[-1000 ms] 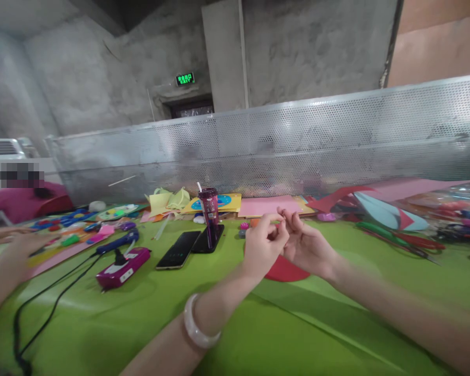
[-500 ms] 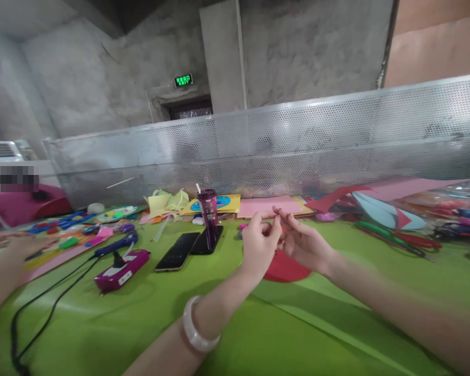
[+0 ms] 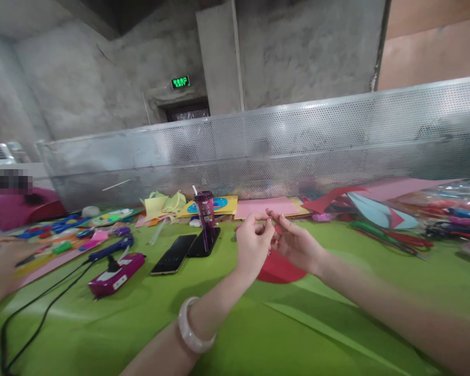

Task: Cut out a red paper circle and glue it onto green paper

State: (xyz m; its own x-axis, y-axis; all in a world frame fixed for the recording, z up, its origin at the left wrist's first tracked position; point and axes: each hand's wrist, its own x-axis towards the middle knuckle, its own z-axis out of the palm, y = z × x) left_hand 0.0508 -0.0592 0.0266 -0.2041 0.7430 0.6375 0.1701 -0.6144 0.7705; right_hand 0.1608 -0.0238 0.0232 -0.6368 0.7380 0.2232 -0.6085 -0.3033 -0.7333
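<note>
My left hand and my right hand are raised together over the green table cover, fingertips meeting in a pinch. Whatever sits between the fingertips is too small to make out. A pale bangle circles my left wrist. Beneath the hands lies a red paper piece on the green cover. Left of my left hand stand a purple cup with a straw and two dark phones.
A purple power strip with a black cable lies at the left. Coloured paper, pens and scissors crowd the far edge below a perforated metal screen. Another person's hand rests at the far left.
Both hands stay pinched together and have drifted slightly left and down in the view as the camera shifted. The other person's hand at the left has moved a little.
</note>
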